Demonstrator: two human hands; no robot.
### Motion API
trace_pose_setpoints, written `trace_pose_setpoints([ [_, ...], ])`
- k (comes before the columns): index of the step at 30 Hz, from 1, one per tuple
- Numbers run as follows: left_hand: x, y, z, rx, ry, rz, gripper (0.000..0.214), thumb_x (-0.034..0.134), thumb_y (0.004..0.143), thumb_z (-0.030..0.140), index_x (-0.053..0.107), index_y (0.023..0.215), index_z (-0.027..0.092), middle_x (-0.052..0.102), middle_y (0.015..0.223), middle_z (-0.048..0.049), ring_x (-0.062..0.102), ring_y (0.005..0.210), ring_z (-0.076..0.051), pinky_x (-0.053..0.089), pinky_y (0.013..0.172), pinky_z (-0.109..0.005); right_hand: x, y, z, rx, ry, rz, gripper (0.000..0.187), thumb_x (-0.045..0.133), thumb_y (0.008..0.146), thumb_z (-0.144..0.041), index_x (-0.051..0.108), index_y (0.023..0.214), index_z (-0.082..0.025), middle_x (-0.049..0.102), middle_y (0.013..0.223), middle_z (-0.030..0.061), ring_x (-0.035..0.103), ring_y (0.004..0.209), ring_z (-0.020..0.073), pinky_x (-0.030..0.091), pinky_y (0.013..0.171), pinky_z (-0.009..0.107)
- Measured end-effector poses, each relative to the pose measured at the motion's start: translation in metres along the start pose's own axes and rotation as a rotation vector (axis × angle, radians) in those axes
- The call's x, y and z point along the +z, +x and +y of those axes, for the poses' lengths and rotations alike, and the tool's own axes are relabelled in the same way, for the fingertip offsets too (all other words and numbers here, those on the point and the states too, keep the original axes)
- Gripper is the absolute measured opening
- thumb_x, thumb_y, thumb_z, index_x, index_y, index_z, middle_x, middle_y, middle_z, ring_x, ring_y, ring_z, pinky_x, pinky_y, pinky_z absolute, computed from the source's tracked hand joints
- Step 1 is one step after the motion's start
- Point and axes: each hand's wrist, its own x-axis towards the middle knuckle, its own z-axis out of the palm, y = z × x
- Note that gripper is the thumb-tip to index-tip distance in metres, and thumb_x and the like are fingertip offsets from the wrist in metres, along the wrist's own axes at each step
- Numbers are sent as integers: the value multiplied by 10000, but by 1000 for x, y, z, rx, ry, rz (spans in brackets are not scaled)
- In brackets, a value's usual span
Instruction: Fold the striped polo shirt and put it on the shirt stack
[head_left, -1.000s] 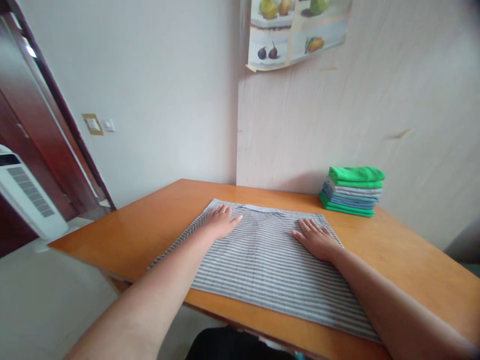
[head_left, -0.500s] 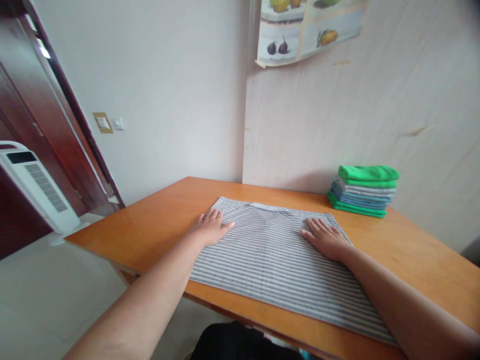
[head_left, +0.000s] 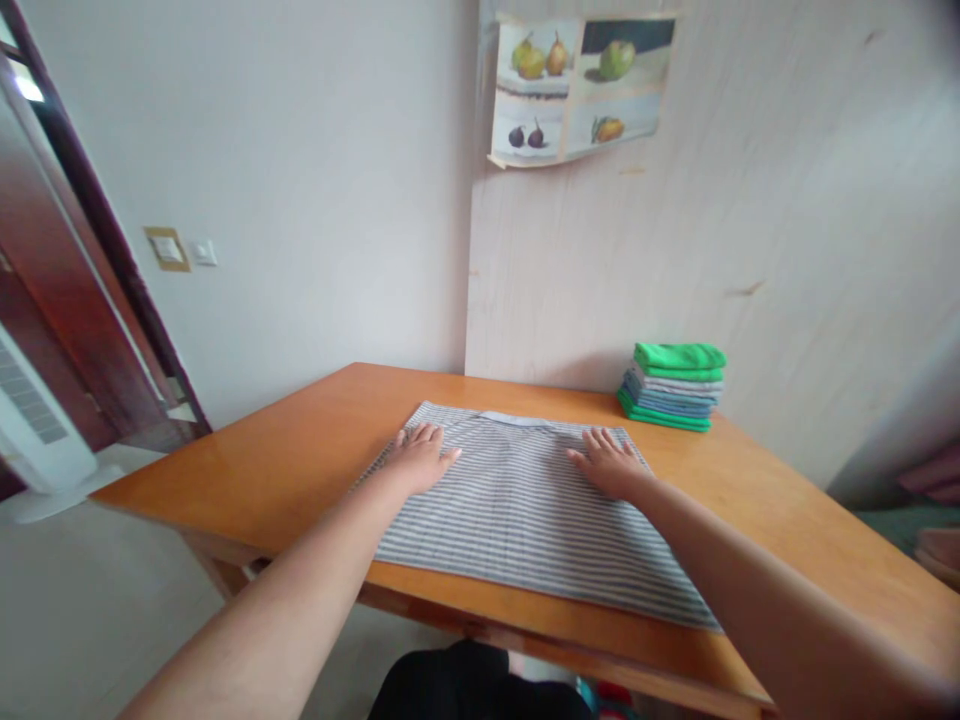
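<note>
A grey-and-white striped cloth (head_left: 517,520), perhaps a folded garment, lies spread flat on the wooden table (head_left: 300,440). Along its far edge runs a pale band (head_left: 514,419). My left hand (head_left: 418,458) rests palm down near the cloth's far left corner, fingers spread. Near the far right corner, my right hand (head_left: 609,464) lies flat in the same way, its fingers apart. Neither hand grips anything.
A stack of folded cloths (head_left: 671,388), green, grey and blue, stands at the back right by the wall. Fruit pictures (head_left: 581,90) hang above. On the floor at the left is a white upright appliance (head_left: 37,420); pinkish fabric (head_left: 934,475) shows far right.
The view has swung right and tilted up, showing more of the wall pictures. Both hands remain flat on the striped cloth in about the same places.
</note>
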Motion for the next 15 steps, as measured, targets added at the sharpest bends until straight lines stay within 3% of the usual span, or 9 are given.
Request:
trace_pose_setpoints([
  [4,-4,-10,46,178,-77,-42,733,134,960,610,251,1544,183,176,1630,-100,115,1506,-276,106,1179,-566,-11,-12,-42,-115,38,8,720,178,991,-581,263,1546,-130,205,1620,139,88,1502,289,147,1183,507],
  [8,2,-22,82,300,-120,-93,690,111,964,606,243,1549,265,137,1640,-38,84,1511,-260,85,1185,-566,-8,-32,-81,-238,108,-23,700,155,1001,-559,275,1546,-136,210,1619,127,99,1501,290,160,1182,503],
  [15,19,-31,86,303,-103,-72,707,68,951,639,239,1551,306,151,1637,0,87,1511,-256,56,1181,-593,0,-45,-92,-272,108,-32,704,143,999,-551,255,1556,-136,187,1623,106,132,1496,292,145,1184,516],
])
